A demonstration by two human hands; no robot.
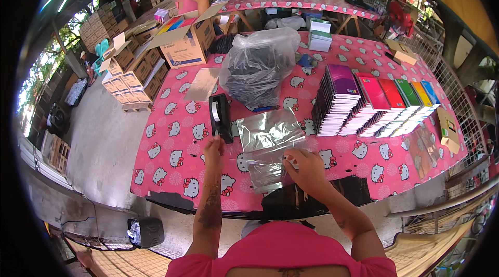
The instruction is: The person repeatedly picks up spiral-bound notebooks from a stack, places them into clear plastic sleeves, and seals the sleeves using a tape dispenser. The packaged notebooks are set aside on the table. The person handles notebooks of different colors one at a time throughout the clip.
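Observation:
My left hand [213,148] is closed in a pinch at the front end of a black tape dispenser [220,116] with a pale roll in it. What the fingertips hold is too small to make out. Clear, shiny plastic bags [271,130] lie flat on the table between my hands. Over their lower right edge is my right hand [305,170], its fingers curled and something white showing at them. Whether it grips the plastic is hidden. Beyond the bags sits a big translucent bag [258,71] of dark contents. Stacks of spiral notebooks [335,101] with coloured covers stand to the right.
A pink patterned cloth covers the table [171,170]. An open carton [182,43] stands at its far left, near a person in pink [191,0]. Stacked cartons [136,76] are on the floor at left. More books [319,35] stand at the back.

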